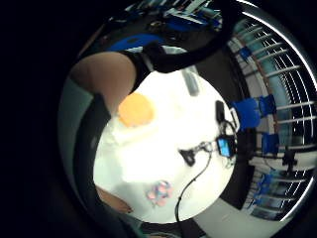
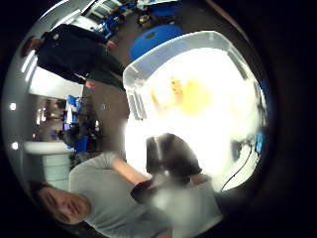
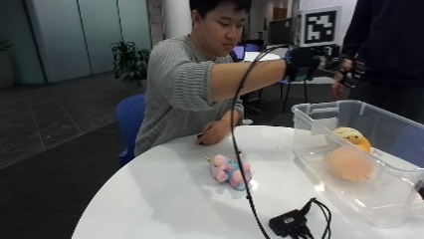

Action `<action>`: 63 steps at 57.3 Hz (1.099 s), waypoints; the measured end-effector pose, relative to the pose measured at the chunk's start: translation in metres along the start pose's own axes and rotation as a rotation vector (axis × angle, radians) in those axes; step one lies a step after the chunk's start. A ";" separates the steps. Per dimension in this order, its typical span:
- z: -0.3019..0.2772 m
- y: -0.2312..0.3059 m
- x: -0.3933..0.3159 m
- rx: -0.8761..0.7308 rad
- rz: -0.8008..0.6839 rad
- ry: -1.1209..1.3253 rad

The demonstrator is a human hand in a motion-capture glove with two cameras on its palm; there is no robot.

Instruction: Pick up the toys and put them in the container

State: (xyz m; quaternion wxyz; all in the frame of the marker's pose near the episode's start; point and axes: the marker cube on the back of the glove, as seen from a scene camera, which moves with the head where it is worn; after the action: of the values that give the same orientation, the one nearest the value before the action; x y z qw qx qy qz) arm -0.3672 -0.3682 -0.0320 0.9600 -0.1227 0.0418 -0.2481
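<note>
— Fingers: are they clenching or letting go?

— You are holding your gloved right hand (image 3: 318,63) in the air above the far left corner of the clear container (image 3: 311,115), but I cannot tell whether they are curling or straightening.

— Where are the toys lying?

— The orange toy (image 3: 349,164) is resting inside the container, and the yellow toy (image 3: 350,135) is sitting just behind it. The pink toy (image 3: 230,172) is lying on the white desk (image 3: 165,199), left of the container and apart from it.

— And the other hand?

— You are resting your bare left hand (image 3: 215,133) on the desk's far edge. A small black box (image 3: 289,222) is sitting at the near edge, close to the container.
</note>
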 end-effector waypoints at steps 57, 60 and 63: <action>0.221 0.262 0.092 -0.165 0.183 -0.016; 0.230 0.261 0.092 -0.196 0.203 -0.003; 0.239 0.261 0.090 -0.228 0.225 0.009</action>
State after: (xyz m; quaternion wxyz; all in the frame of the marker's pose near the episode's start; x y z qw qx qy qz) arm -0.1330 -0.1401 0.1304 0.9614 -0.2244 0.0873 -0.1333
